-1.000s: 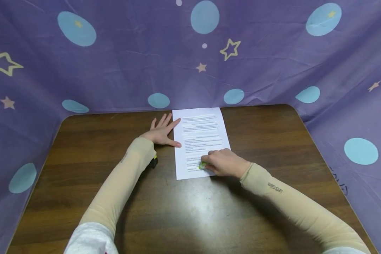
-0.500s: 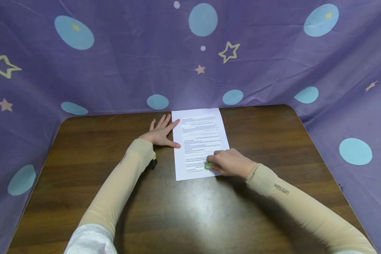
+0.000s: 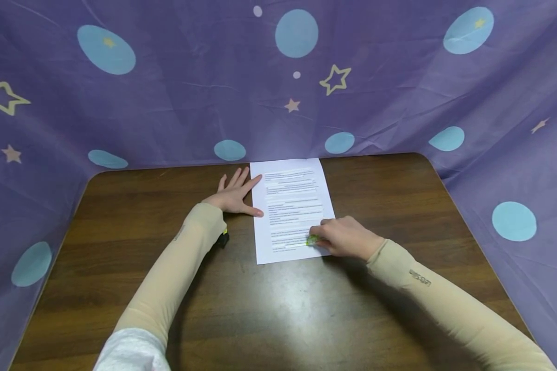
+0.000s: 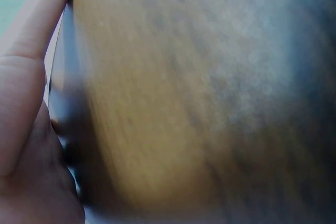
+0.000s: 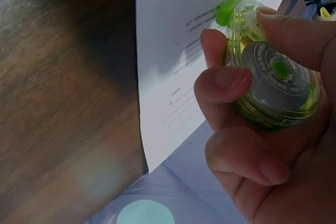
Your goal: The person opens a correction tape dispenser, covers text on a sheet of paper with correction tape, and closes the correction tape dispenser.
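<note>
A printed sheet of paper (image 3: 260, 242) lies at the far middle of the table, with several white strips across its lines of text. My left hand (image 3: 234, 197) rests flat with fingers spread, its thumb and index finger over the sheet's left edge. My right hand (image 3: 345, 237) grips a clear and green correction tape (image 5: 281, 74) between thumb and curled fingers. The green tip (image 5: 227, 13) points at the sheet in the right wrist view. From the head view the correction tape sits low on the page, at the right end of a text line, mostly hidden by the fingers.
The brown wooden table (image 3: 269, 319) ends at a purple curtain (image 3: 181, 93) with stars and blue spots, which hangs behind and along both sides. A small black and yellow item (image 3: 223, 239) shows at the left wrist, partly under the sleeve.
My right hand has slid to the right along a low line of the sheet with the correction tape, a white strip behind it. The left hand has stayed in place.
</note>
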Tool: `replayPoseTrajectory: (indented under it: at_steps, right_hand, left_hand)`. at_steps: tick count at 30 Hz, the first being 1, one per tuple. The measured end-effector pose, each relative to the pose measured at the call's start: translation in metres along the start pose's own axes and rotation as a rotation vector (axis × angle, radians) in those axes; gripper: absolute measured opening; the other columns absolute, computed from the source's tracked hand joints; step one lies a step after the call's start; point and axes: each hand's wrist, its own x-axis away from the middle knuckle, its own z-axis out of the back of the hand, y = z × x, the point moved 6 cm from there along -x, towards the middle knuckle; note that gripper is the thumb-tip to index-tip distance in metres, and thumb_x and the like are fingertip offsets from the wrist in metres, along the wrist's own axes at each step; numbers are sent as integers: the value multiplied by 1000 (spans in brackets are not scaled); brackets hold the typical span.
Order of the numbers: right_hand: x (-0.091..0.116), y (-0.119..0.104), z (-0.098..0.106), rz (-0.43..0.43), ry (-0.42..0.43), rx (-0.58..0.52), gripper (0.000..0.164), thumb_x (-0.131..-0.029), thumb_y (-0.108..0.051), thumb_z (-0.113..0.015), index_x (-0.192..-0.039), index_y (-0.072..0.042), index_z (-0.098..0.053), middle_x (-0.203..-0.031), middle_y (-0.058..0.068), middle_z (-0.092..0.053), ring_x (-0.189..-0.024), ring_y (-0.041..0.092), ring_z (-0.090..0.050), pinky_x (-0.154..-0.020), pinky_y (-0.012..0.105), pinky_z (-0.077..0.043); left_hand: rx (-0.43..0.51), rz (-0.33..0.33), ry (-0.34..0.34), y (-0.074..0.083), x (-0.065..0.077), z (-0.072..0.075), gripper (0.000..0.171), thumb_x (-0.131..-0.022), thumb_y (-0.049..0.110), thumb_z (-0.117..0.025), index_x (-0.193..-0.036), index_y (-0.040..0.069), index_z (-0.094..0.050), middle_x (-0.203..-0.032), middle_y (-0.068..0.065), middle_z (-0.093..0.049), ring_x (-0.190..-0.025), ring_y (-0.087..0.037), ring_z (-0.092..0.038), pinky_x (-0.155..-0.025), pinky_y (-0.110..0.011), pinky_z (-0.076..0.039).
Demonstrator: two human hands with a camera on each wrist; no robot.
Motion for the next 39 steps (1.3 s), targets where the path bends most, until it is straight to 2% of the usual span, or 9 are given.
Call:
replayPoseTrajectory:
  at_steps: [12,19,28,39]
  right_hand:
    - [11,9,0,-38,-18,0,9,-94,-13,-78,-100,-15,-71,-77,-2,-60,-60,10,-48,-48,28,-39]
    - [19,14,0,-53,3,3,11,-93,-13,-78,-101,-16,-71,-75,-4,-59,-60,10,-47,-48,27,-37]
    - [29,23,-1,-62,27,-13,13,-93,-11,-78,-103,-17,-71,-81,-4,-63,-63,10,-50,-49,28,-40]
    - [40,32,0,-71,45,-6,21,-90,-6,-80,-108,-14,-74,-87,-2,-68,-66,9,-55,-51,29,-45]
  left_hand:
    - [0,-4,9,3,3,0,127,-77,81,-72,-169,34,3,-171,-9,26,-156,-27,28,-120,-60,20]
    - [-4,-13,22,3,4,0,127,-76,84,-70,-169,36,3,-171,-8,26,-156,-27,28,-120,-61,20]
    - [-3,-11,24,3,3,0,127,-77,82,-71,-169,35,3,-171,-8,26,-156,-27,29,-120,-61,20]
    - [-15,-10,26,-1,-1,-2,132,-70,92,-66,-168,37,4,-171,-6,28,-156,-27,29,-120,-60,20]
